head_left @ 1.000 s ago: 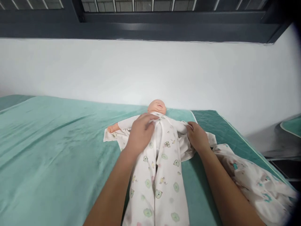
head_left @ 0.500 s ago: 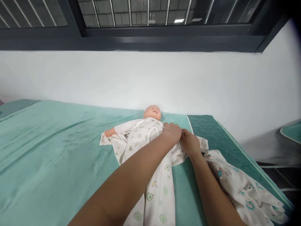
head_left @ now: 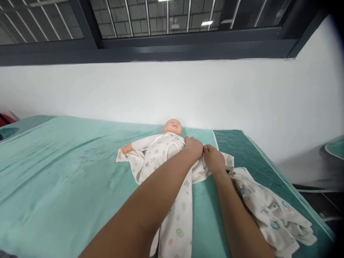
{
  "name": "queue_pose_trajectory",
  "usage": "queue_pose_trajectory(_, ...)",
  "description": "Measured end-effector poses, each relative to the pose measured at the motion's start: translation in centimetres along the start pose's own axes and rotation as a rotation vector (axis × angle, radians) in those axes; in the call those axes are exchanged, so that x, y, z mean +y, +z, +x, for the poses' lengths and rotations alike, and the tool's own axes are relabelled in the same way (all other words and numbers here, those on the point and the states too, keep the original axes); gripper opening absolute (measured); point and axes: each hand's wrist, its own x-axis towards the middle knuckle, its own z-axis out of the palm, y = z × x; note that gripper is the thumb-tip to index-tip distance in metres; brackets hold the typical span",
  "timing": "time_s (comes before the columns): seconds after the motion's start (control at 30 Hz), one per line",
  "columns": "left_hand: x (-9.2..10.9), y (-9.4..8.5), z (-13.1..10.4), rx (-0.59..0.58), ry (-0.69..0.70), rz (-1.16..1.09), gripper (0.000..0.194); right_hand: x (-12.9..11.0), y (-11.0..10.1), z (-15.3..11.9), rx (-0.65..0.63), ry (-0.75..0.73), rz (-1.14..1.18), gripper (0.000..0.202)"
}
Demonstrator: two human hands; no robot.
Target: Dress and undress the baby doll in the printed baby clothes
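A baby doll (head_left: 172, 126) lies on its back, head toward the wall. A white romper (head_left: 176, 231) printed with green animals is spread under and over its body. The doll's arm on the left, in a plain white sleeve, rests on top of one romper sleeve (head_left: 122, 155). Over the doll's other arm, my left hand (head_left: 194, 147) is closed on the romper, its fingertips partly hidden. Right beside it, my right hand (head_left: 214, 157) pinches the romper's sleeve cloth, a thin white edge showing between the hands. That arm of the doll is hidden.
A second white garment with teal prints (head_left: 274, 215) lies crumpled right of my right forearm. Everything rests on a light green sheet (head_left: 67, 179) over a darker quilted green mat (head_left: 232, 143). Behind stands a white wall (head_left: 129, 93) below a dark-framed barred window (head_left: 161, 46).
The view has shifted slightly, and the doll and hands appear a little further left. Both hands keep their hold on the cloth near the doll's arm.
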Motion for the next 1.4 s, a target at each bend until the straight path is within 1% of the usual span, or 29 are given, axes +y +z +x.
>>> queue_pose_trajectory(0.2,-1.6,-1.4,-0.9,0.002,0.036,0.037,0.042,1.1,-0.2,0.3,0.025,0.041,0.066,0.039)
queue_pose_trajectory(0.37,-2.9,-2.6,-2.0,0.023,0.046,0.065,0.044,2.0,-0.1,0.2,0.044,0.036,0.149,0.039)
queue_pose_trajectory(0.57,-4.6,-3.5,-2.9,0.067,0.055,0.090,0.044,2.9,0.3,0.1,0.097,0.067,0.235,0.039)
queue_pose_trajectory(0.73,-6.1,-4.3,-4.0,0.085,0.049,0.102,0.046,3.7,0.9,0.7,0.166,0.054,0.398,0.038)
queue_pose_trajectory(0.83,-6.4,-4.9,-4.4,0.089,0.038,0.096,0.045,4.3,1.2,1.4,0.214,0.035,0.555,0.036)
queue_pose_trajectory(0.9,-6.2,-5.1,-4.4,0.084,0.035,0.083,0.044,4.4,1.2,1.5,0.274,0.034,0.661,0.037)
queue_pose_trajectory(0.97,-5.5,-5.1,-4.1,0.075,0.033,0.068,0.045,4.1,1.0,1.2,0.373,0.048,0.740,0.043)
queue_pose_trajectory(1.03,-4.6,-4.7,-3.6,0.065,0.036,0.051,0.046,3.2,0.6,0.4,0.546,0.031,0.752,0.051)
queue_pose_trajectory(1.07,-4.0,-4.5,-3.2,0.058,0.040,0.041,0.046,2.5,0.5,-0.2,0.638,-0.010,0.728,0.056)
queue_pose_trajectory(1.1,-3.4,-4.2,-2.8,0.050,0.043,0.030,0.046,1.7,0.4,-0.8,0.748,-0.094,0.672,0.058)
queue_pose_trajectory(1.13,-2.9,-4.0,-2.5,0.043,0.045,0.019,0.047,0.9,0.5,-1.4,0.796,-0.210,0.605,0.059)
queue_pose_trajectory(1.17,-2.6,-3.8,-2.4,0.040,0.044,0.007,0.049,0.1,0.6,-2.0,0.788,-0.316,0.556,0.058)
queue_pose_trajectory(1.2,-2.4,-3.7,-2.4,0.043,0.042,-0.004,0.050,-0.6,0.8,-2.4,0.743,-0.391,0.530,0.056)
queue_pose_trajectory(1.23,-2.4,-3.6,-2.7,0.054,0.041,-0.014,0.050,-1.2,1.0,-2.8,0.673,-0.422,0.533,0.052)
queue_pose_trajectory(1.3,-3.4,-3.7,-4.1,0.089,0.047,-0.023,0.043,-2.2,1.7,-3.4,0.518,-0.404,0.578,0.045)
queue_pose_trajectory(1.37,-5.5,-3.5,-6.9,0.169,0.063,-0.055,0.034,-3.1,2.4,-4.0,0.377,-0.350,0.639,0.038)
queue_pose_trajectory(1.4,-6.9,-3.0,-8.6,0.241,0.071,-0.087,0.034,-3.5,2.7,-4.3,0.310,-0.335,0.671,0.037)
